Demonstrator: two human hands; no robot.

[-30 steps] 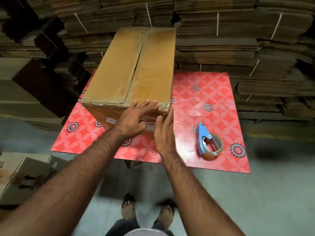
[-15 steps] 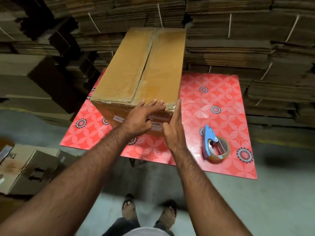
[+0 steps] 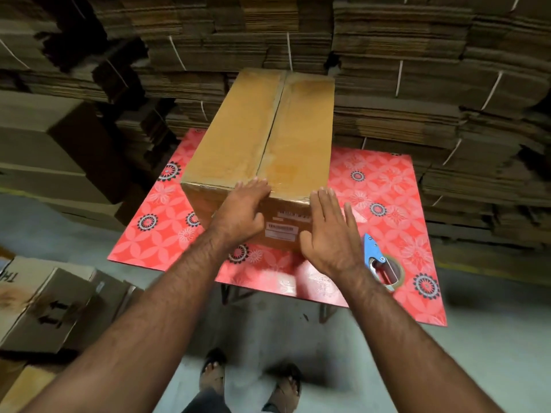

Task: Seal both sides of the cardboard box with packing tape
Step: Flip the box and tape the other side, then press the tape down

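Cardboard box (image 3: 262, 138), one, two spread grips, left hand (image 3: 241, 216) touching it, right hand (image 3: 329, 234) beside, one tape dispenser (image 3: 380, 263)

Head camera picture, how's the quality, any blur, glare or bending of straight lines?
Head view: the right hand and the table edge near it are smeared by motion; the left hand and box are sharper. Light glares off the shiny taped strip on the box top and off the red table cover. Wide-angle bending curves the cardboard stacks, and the corners fall dark.
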